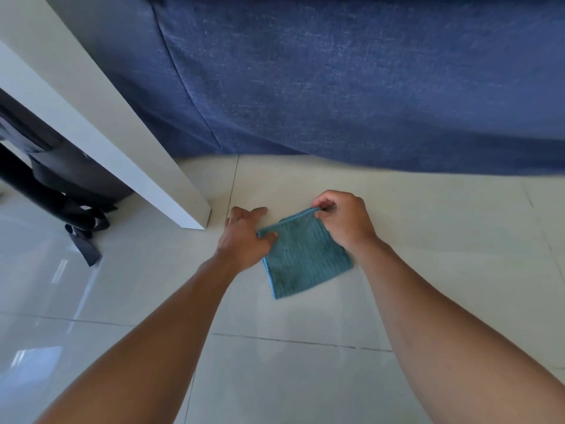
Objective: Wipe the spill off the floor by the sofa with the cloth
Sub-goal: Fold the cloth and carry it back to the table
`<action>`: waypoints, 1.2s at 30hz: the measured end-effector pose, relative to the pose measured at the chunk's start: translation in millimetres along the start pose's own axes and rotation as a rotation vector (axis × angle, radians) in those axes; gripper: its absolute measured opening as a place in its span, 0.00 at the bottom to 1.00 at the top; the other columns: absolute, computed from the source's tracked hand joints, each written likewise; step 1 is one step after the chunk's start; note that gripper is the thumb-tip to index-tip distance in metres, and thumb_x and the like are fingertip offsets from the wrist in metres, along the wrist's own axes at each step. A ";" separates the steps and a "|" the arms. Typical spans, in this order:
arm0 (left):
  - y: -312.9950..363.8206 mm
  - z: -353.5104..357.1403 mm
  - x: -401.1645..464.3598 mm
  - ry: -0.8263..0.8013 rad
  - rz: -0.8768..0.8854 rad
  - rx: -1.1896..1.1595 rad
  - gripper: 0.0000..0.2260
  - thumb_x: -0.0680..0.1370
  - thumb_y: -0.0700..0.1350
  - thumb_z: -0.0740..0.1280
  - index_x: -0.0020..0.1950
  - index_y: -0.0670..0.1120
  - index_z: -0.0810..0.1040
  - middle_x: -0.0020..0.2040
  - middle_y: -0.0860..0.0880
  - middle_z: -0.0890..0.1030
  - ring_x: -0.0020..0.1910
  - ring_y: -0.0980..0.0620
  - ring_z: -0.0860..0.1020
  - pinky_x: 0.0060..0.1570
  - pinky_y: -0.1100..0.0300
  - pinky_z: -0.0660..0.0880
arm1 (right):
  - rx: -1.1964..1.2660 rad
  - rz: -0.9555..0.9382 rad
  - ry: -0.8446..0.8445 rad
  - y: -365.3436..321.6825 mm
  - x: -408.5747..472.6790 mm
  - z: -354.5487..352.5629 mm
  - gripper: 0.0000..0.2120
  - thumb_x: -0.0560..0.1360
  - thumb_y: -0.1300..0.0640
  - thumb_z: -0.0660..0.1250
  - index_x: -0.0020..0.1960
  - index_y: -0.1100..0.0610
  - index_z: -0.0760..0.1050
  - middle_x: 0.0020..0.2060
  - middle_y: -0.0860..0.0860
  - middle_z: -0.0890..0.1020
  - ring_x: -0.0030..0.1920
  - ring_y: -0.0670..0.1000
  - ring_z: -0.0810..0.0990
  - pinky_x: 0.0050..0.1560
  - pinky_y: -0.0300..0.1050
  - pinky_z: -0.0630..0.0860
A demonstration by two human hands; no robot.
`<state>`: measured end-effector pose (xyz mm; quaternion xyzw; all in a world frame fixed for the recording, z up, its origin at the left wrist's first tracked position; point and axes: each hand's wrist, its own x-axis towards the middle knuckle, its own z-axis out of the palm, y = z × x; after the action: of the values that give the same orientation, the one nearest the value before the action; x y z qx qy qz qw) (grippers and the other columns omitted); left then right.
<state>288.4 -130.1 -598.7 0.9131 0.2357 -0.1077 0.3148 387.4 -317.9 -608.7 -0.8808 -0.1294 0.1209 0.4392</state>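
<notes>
A folded teal ribbed cloth [302, 258] lies flat on the pale tiled floor [305, 377], a short way in front of the blue sofa [351, 81]. My right hand [344, 221] pinches the cloth's far corner between thumb and fingers. My left hand [244, 237] rests on the floor at the cloth's left edge, its thumb on the left corner and the fingers spread. No spill shows on the tiles around the cloth.
A white table leg [137, 154] slants down to the floor just left of my left hand. Behind it lies a dark bag with loose straps [82, 221]. Grout lines cross the glossy tiles.
</notes>
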 end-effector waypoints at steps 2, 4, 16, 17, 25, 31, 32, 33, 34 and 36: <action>2.9 0.9 3.4 -0.028 0.034 0.045 0.23 0.76 0.54 0.69 0.71 0.57 0.72 0.60 0.48 0.66 0.65 0.45 0.65 0.67 0.53 0.64 | -0.010 -0.001 0.040 3.0 -4.1 2.5 0.12 0.72 0.67 0.76 0.54 0.59 0.83 0.50 0.53 0.83 0.45 0.49 0.81 0.51 0.39 0.78; 8.3 2.3 5.8 -0.030 0.072 0.062 0.16 0.75 0.53 0.69 0.64 0.57 0.77 0.57 0.49 0.65 0.61 0.47 0.63 0.64 0.56 0.63 | -0.021 0.033 0.027 4.0 -6.6 3.6 0.16 0.71 0.66 0.78 0.58 0.60 0.82 0.51 0.53 0.81 0.44 0.49 0.80 0.50 0.36 0.77; 12.3 -17.8 10.7 -0.177 0.065 -0.183 0.12 0.72 0.49 0.76 0.50 0.52 0.76 0.42 0.48 0.81 0.36 0.48 0.80 0.39 0.52 0.78 | -0.047 0.078 0.000 5.6 -7.1 3.6 0.06 0.72 0.68 0.75 0.45 0.58 0.84 0.36 0.50 0.82 0.34 0.45 0.76 0.40 0.39 0.78; 7.2 -21.0 12.0 -0.193 0.012 -0.181 0.13 0.72 0.50 0.77 0.52 0.49 0.77 0.41 0.47 0.81 0.34 0.48 0.80 0.38 0.53 0.79 | -0.038 0.073 0.014 5.4 -7.7 4.3 0.06 0.72 0.67 0.74 0.45 0.58 0.84 0.37 0.51 0.82 0.34 0.45 0.77 0.41 0.41 0.79; -6.5 -19.5 -1.0 -0.190 -0.155 -0.216 0.12 0.73 0.48 0.75 0.36 0.45 0.76 0.35 0.46 0.83 0.35 0.47 0.81 0.50 0.49 0.80 | -0.160 0.187 -0.026 11.1 -23.4 9.6 0.07 0.75 0.53 0.75 0.50 0.54 0.82 0.46 0.51 0.83 0.57 0.56 0.76 0.55 0.47 0.75; 16.0 -9.5 -28.6 0.154 -0.047 -0.447 0.08 0.82 0.50 0.59 0.58 0.48 0.67 0.53 0.45 0.83 0.49 0.46 0.82 0.49 0.42 0.80 | 0.009 0.112 0.050 -10.8 -39.8 -2.8 0.08 0.81 0.53 0.66 0.47 0.54 0.69 0.35 0.50 0.80 0.37 0.55 0.79 0.34 0.47 0.70; 22.2 -13.4 -32.7 0.195 -0.044 -0.521 0.07 0.83 0.48 0.60 0.59 0.49 0.67 0.53 0.45 0.83 0.48 0.47 0.82 0.46 0.46 0.81 | 0.022 0.097 0.056 -17.2 -38.9 -7.4 0.07 0.81 0.53 0.65 0.48 0.54 0.69 0.34 0.50 0.80 0.35 0.54 0.78 0.33 0.47 0.69; 28.2 -18.7 -35.2 0.217 -0.044 -0.588 0.08 0.82 0.47 0.61 0.60 0.50 0.66 0.53 0.46 0.83 0.46 0.50 0.82 0.42 0.51 0.81 | 0.037 0.078 0.063 -23.6 -37.0 -12.0 0.06 0.82 0.54 0.65 0.49 0.54 0.69 0.34 0.51 0.80 0.34 0.53 0.78 0.33 0.46 0.68; 34.9 -24.9 -38.3 0.218 -0.041 -0.648 0.11 0.82 0.46 0.63 0.62 0.51 0.66 0.52 0.48 0.82 0.45 0.53 0.82 0.38 0.58 0.80 | 0.060 0.062 0.064 -31.1 -35.2 -16.9 0.05 0.82 0.54 0.65 0.50 0.53 0.69 0.34 0.51 0.80 0.34 0.53 0.77 0.32 0.46 0.68; 49.6 -39.5 -47.9 0.201 -0.015 -0.684 0.22 0.78 0.44 0.70 0.68 0.54 0.64 0.51 0.51 0.79 0.45 0.57 0.81 0.36 0.66 0.78 | 0.097 0.047 0.045 -47.5 -31.3 -28.2 0.04 0.82 0.54 0.65 0.50 0.51 0.70 0.36 0.53 0.81 0.35 0.53 0.77 0.33 0.45 0.69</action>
<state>273.6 -157.0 -525.4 0.7590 0.2945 0.0657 0.5769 361.5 -321.7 -550.8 -0.8638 -0.0927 0.1175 0.4811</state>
